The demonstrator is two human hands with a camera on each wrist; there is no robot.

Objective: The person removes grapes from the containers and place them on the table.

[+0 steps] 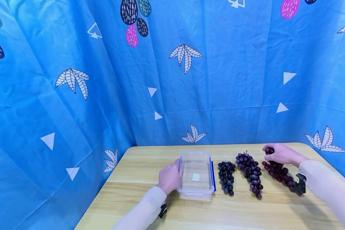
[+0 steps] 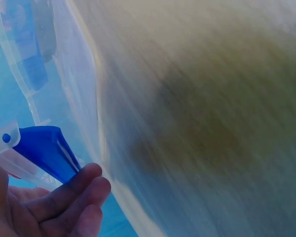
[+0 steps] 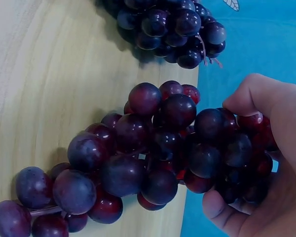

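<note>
A clear plastic container (image 1: 196, 193) with blue side latches stands on the table, a small white square label showing through it. My left hand (image 1: 170, 176) grips its left side, fingers bent beside a flared blue latch (image 2: 47, 148) in the left wrist view. At the right, my right hand (image 1: 284, 154) holds the upper end of a dark red bunch of grapes (image 3: 133, 158) between thumb and fingers. The lower part of that bunch trails toward the table's front. Nearest to it on the left lies a purple bunch of grapes (image 1: 249, 171).
A smaller, nearly black bunch of grapes (image 1: 226, 177) lies between the container and the purple bunch. Blue patterned curtain (image 1: 218, 80) hangs behind and along the sides of the light wooden table (image 1: 138, 172). Both wrists carry small black cameras.
</note>
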